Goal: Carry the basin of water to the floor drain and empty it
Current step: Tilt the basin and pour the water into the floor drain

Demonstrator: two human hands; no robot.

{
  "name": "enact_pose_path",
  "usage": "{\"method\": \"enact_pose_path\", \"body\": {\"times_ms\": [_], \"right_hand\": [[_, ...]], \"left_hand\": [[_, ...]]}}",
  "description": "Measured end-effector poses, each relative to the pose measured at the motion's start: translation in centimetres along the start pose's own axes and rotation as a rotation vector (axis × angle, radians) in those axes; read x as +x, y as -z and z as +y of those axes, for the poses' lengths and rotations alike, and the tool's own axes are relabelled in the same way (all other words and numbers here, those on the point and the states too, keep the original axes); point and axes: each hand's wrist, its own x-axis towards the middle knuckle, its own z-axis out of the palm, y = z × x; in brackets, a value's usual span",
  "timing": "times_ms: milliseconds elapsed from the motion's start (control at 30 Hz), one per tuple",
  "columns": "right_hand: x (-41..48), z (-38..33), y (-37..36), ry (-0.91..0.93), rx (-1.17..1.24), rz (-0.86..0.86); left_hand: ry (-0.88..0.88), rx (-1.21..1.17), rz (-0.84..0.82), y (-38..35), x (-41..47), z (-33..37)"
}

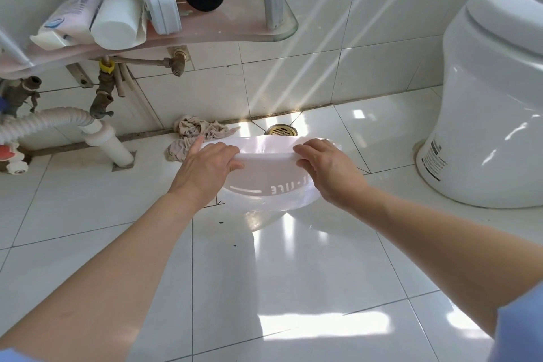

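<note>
A pale pink translucent basin is tipped steeply away from me above the white tiled floor, its underside with raised lettering facing me. My left hand grips the near rim on the left, and my right hand grips it on the right. The brass floor drain lies just beyond the basin's far edge, at the foot of the wall. Any water inside is hidden by the basin's body.
A white toilet stands at the right. A crumpled beige rag lies left of the drain. Pipes and a white drain hose run along the left wall under a pink shelf holding toiletries.
</note>
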Motion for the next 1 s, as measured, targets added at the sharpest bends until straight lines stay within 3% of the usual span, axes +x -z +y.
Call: {"method": "enact_pose_path", "body": {"times_ms": [533,1000], "right_hand": [[1.6,0.4,0.4,-0.076,0.062,0.001],[1.9,0.4,-0.3,-0.153,0.237,0.060]], "left_hand": [[0.023,0.077,0.057,0.9,2.4,1.1],[0.100,0.106,-0.028,1.8,2.5,1.8]]}}
